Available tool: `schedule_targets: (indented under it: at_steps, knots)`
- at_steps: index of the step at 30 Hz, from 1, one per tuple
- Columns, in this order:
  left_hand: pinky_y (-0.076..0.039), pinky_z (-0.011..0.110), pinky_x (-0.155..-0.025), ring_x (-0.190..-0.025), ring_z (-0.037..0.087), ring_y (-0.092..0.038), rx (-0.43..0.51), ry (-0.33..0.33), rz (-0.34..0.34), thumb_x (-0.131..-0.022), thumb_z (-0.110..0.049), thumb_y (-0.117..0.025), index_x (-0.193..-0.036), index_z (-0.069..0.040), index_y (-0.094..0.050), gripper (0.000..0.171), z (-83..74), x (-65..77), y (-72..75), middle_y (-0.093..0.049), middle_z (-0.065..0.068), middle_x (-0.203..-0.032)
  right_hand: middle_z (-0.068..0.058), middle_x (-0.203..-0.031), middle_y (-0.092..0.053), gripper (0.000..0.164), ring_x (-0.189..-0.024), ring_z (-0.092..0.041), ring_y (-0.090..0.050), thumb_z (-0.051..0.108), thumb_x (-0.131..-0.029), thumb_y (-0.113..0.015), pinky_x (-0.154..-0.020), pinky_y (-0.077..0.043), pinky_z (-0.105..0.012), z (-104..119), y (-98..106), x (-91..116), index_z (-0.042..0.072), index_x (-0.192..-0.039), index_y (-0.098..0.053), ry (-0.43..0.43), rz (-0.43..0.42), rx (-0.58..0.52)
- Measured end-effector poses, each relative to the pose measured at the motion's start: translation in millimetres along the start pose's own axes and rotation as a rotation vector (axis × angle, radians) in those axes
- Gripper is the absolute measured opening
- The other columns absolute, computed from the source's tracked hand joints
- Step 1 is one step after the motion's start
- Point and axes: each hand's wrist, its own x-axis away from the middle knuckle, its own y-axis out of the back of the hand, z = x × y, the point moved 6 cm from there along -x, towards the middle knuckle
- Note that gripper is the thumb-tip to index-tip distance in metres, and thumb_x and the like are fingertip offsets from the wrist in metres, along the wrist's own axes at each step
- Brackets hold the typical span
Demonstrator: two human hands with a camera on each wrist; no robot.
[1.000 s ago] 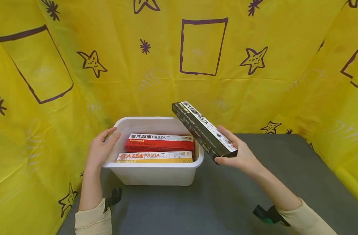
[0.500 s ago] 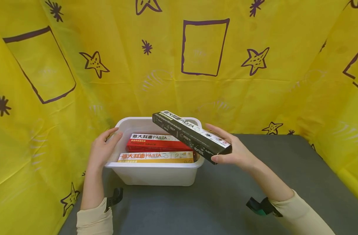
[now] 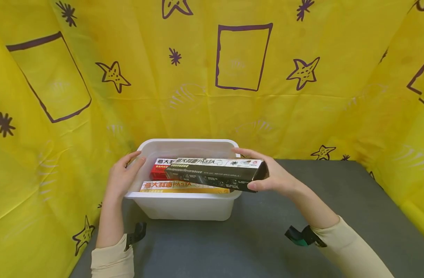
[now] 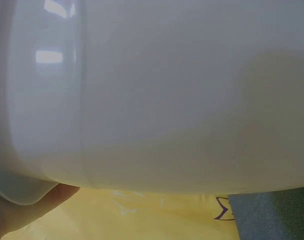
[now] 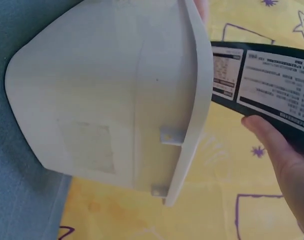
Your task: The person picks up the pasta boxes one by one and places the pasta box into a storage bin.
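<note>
A black-and-white pasta box (image 3: 212, 173) is held at its right end by my right hand (image 3: 283, 177), thumb in front and fingers behind. Its left part hangs over the white plastic bin (image 3: 184, 207), slightly lower than the held end. Inside the bin lie a red tomato-sauce pasta box (image 3: 158, 171), partly covered by the black one, and a yellow pasta box (image 3: 168, 186) nearer the front. My left hand (image 3: 123, 177) grips the bin's left rim. The right wrist view shows the printed underside of the black box (image 5: 277, 80) beside the bin's outer wall (image 5: 91, 95).
The bin stands on a dark grey table (image 3: 212, 247), whose surface extends to the right and in front. Yellow cloth (image 3: 184, 69) with drawn starfish and frames hangs behind and on both sides. Dark straps (image 3: 137, 233) sit at both wrists.
My right hand has brought the black pasta box left and down over the bin, turning it from steeply slanted to nearly level. The left hand stays at the rim.
</note>
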Motion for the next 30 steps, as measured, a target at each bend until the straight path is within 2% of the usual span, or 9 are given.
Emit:
schedule_targets:
  at_steps: [6,10,16,18,21,23,25,30]
  knots:
    - [-0.031,0.065,-0.103,-0.133,0.043,-0.038,-0.002,0.000,0.001,-0.094,-0.057,-0.052,-0.145,-0.013,-0.048,0.067,0.8,-0.2,-0.1,-0.042,0.021,-0.148,-0.019,-0.127,-0.053,0.078,-0.108,-0.027,-0.060,0.030,-0.082,-0.076,-0.087,-0.054,-0.038,-4.4,5.3,-13.6,0.006,-0.146,-0.039,0.018,-0.022,-0.039]
    - [-0.031,0.065,-0.103,-0.133,0.043,-0.037,-0.008,0.002,0.001,-0.094,-0.057,-0.052,-0.145,-0.013,-0.048,0.067,1.3,-0.3,-0.4,-0.042,0.021,-0.148,-0.018,-0.129,-0.052,0.079,-0.109,-0.028,-0.059,0.031,-0.081,-0.077,-0.088,-0.054,-0.040,-7.8,3.1,-21.7,0.008,-0.145,-0.037,-0.012,-0.014,-0.073]
    - [-0.032,0.064,-0.103,-0.132,0.043,-0.039,-0.016,-0.004,-0.011,-0.094,-0.056,-0.052,-0.144,-0.012,-0.049,0.066,0.7,-0.4,0.0,-0.043,0.022,-0.146,-0.016,-0.131,-0.051,0.072,-0.110,-0.027,-0.058,0.027,-0.080,-0.079,-0.088,-0.054,-0.042,-12.8,-4.9,-35.9,0.008,-0.139,-0.042,-0.023,0.051,-0.117]
    - [-0.032,0.064,-0.103,-0.132,0.043,-0.039,-0.019,-0.006,-0.015,-0.095,-0.055,-0.052,-0.144,-0.012,-0.050,0.065,0.4,-0.2,0.7,-0.044,0.022,-0.146,-0.017,-0.132,-0.052,0.072,-0.110,-0.028,-0.058,0.025,-0.080,-0.078,-0.088,-0.054,-0.041,-14.9,-7.3,-41.6,0.009,-0.140,-0.042,-0.013,0.080,-0.117]
    - [-0.034,0.063,-0.101,-0.131,0.043,-0.040,-0.016,-0.002,-0.017,-0.094,-0.056,-0.052,-0.144,-0.013,-0.050,0.065,0.2,0.3,1.4,-0.044,0.022,-0.146,-0.023,-0.140,-0.047,0.077,-0.115,-0.035,-0.056,0.021,-0.082,-0.077,-0.092,-0.051,-0.045,-18.7,-10.3,-50.9,0.010,-0.145,-0.035,0.017,0.127,-0.112]
    - [-0.034,0.063,-0.101,-0.131,0.043,-0.039,-0.012,0.007,-0.019,-0.094,-0.057,-0.052,-0.144,-0.014,-0.049,0.066,0.7,0.6,2.0,-0.043,0.022,-0.147,-0.024,-0.144,-0.044,0.078,-0.123,-0.037,-0.052,0.018,-0.083,-0.075,-0.098,-0.047,-0.048,-22.0,-10.6,-57.7,0.012,-0.148,-0.031,0.038,0.129,-0.050]
    - [-0.034,0.063,-0.101,-0.131,0.043,-0.040,-0.009,0.010,-0.022,-0.094,-0.057,-0.052,-0.144,-0.014,-0.050,0.066,0.6,0.7,2.3,-0.043,0.022,-0.146,-0.020,-0.148,-0.041,0.077,-0.131,-0.035,-0.045,0.015,-0.086,-0.073,-0.106,-0.038,-0.051,-25.4,-9.5,-63.4,0.014,-0.149,-0.029,0.052,0.098,0.035]
    - [-0.035,0.061,-0.101,-0.130,0.042,-0.040,0.002,0.013,-0.017,-0.094,-0.056,-0.053,-0.144,-0.014,-0.050,0.065,0.1,0.0,1.5,-0.043,0.022,-0.147,-0.002,-0.147,-0.046,0.070,-0.139,-0.017,-0.036,0.016,-0.088,-0.071,-0.115,-0.021,-0.051,-28.8,-3.5,-64.6,0.021,-0.147,-0.035,0.064,-0.056,0.253]
